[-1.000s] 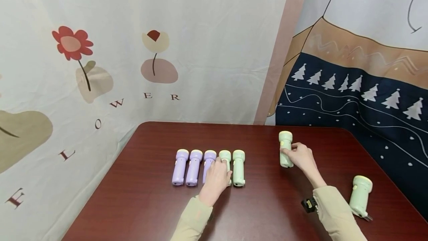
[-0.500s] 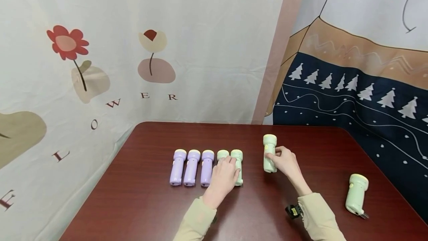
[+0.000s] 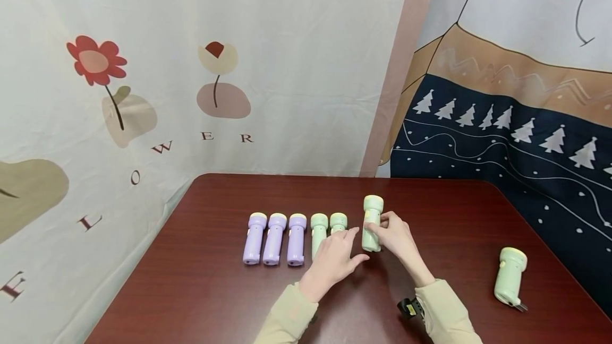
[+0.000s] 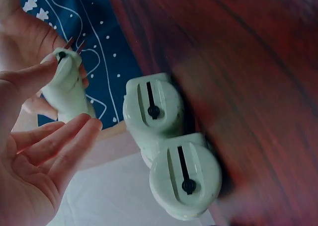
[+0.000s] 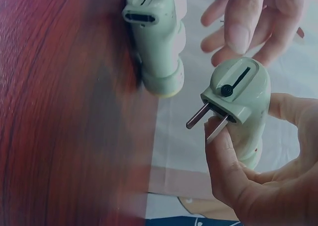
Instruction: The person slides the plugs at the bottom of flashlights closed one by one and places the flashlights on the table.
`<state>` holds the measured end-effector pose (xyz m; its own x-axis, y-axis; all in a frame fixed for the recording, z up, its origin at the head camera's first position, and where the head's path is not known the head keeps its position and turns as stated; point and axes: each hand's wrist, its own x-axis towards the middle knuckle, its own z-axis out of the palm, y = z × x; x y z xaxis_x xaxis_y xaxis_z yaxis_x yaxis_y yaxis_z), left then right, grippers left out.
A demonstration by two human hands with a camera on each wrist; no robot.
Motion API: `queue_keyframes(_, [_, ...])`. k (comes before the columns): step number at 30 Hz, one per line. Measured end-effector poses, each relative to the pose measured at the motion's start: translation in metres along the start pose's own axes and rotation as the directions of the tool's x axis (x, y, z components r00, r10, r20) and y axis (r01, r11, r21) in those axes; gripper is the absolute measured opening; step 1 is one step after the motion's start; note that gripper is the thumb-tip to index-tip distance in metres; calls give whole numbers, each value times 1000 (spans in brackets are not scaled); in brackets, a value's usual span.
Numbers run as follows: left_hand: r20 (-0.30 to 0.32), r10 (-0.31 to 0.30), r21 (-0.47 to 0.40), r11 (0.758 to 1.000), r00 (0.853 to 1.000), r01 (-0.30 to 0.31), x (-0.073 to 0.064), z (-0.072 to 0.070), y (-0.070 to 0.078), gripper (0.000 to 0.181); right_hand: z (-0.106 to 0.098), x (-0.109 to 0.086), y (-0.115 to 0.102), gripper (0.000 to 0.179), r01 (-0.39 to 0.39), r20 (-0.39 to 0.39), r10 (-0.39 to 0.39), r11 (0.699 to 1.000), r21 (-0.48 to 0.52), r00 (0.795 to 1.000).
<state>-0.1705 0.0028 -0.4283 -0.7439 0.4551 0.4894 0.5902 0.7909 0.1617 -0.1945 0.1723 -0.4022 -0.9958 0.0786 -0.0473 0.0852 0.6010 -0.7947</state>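
Observation:
My right hand (image 3: 394,235) grips a light green flashlight (image 3: 372,227), its lamp end pointing away from me. In the right wrist view, two metal plug prongs (image 5: 198,115) stick out of its tail. Beside it my left hand (image 3: 334,261) is spread, thumb toward the held flashlight and holding nothing; whether the thumb touches it I cannot tell. Two green flashlights (image 3: 319,227) (image 4: 186,179) lie side by side, partly covered by the left hand in the head view. To their left lie three purple flashlights (image 3: 296,240) in the same row.
Another green flashlight (image 3: 510,277) lies apart at the right of the dark red table (image 3: 191,301), its prongs out. A black wrist camera (image 3: 409,308) hangs at the right sleeve. Printed cloths (image 3: 306,68) stand behind and beside the table.
My right hand has carried the green flashlight leftward, closer to the row. My left hand has moved right, off the row's green flashlights, and its fingers have spread.

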Motion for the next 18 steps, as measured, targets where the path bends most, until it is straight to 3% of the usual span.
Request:
queue_keyframes(7, [3, -8, -32, 999, 1000, 8, 1, 4, 4, 57, 2, -4, -5, 46, -1, -5, 1, 1000, 2, 1000])
queue_keyframes(18, [-47, 18, -30, 999, 999, -19, 0, 3, 7, 58, 4, -11, -11, 46, -9, 8, 9, 1000, -2, 1000])
